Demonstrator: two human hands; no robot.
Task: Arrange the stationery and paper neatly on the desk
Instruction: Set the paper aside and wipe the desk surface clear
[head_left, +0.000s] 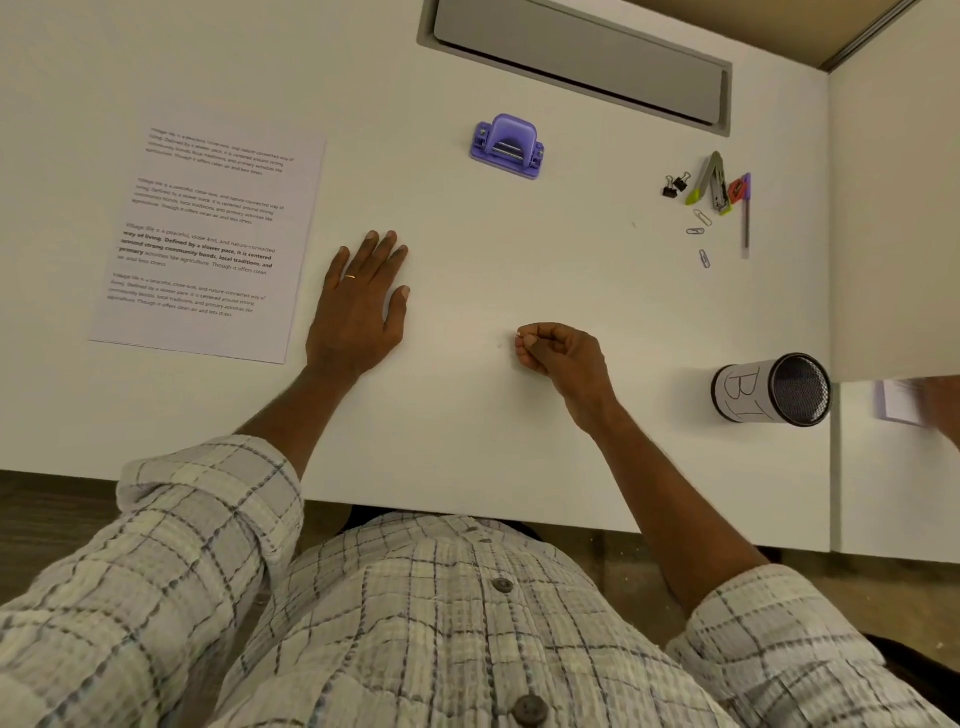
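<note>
A printed sheet of paper (208, 239) lies on the white desk (467, 441) at the left. My left hand (361, 299) rests flat on the desk just right of the sheet, fingers apart. My right hand (558, 353) sits mid-desk with its fingers curled and the tips pinched together; whether something tiny is between them I cannot tell. A purple hole punch (507, 147) stands farther back. At the right lie two black binder clips (675, 184), a stapler (712, 183), a purple pen (746, 218), a small red piece (736, 191) and three paper clips (698, 231).
A mesh pen cup (774, 389) with a white label lies on its side near the desk's right edge. A grey cable flap (576, 62) is set into the desk at the back. A white partition (893, 208) rises at the right, with papers (901, 402) beyond it.
</note>
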